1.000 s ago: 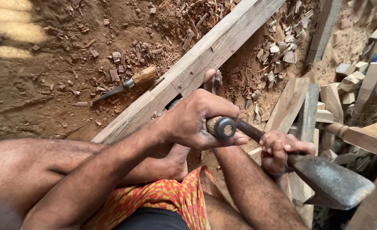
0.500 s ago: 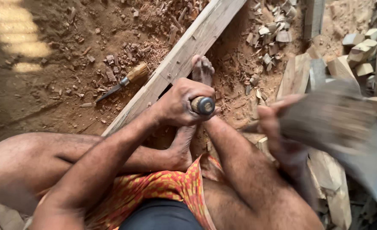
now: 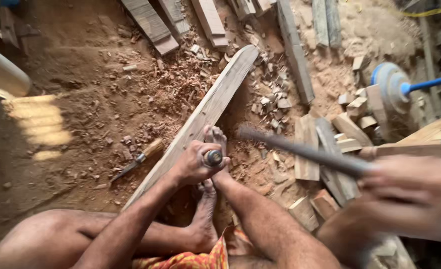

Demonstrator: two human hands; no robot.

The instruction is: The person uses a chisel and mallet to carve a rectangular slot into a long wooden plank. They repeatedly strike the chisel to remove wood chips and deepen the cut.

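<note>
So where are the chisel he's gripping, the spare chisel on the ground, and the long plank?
gripped chisel (image 3: 213, 158), head view, on its round metal butt end.
spare chisel (image 3: 153, 148), head view, on its wooden handle.
long plank (image 3: 220, 94), head view, on its bare upper face.

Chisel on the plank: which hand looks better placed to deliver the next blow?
Probably the right. The right hand is raised beside the plank, swinging a blurred striking tool. The left hand is wrapped around the chisel, holding it on the wood.
</note>
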